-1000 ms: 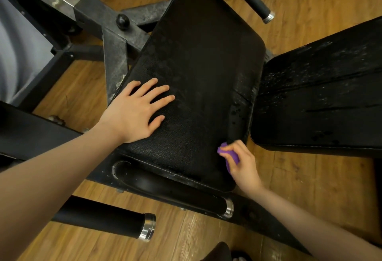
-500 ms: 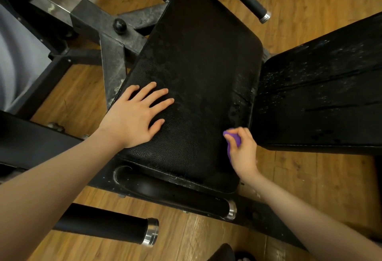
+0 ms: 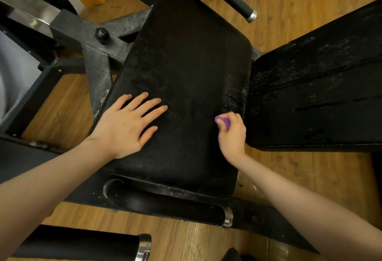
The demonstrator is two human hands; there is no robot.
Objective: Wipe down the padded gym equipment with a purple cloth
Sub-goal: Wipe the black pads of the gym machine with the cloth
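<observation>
Cloth [image 3: 224, 121] at pad [image 3: 186, 64] right edge, right hand [image 3: 231, 136]

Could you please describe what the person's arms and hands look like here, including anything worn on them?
Both forearms are bare from the frame edge to the wrist, with no sleeve in view. The left hand and the right hand wear no gloves, and no watch, bracelet or ring shows on either. The fingernails that show look short and unpainted. No markings are visible on the arms.
</observation>
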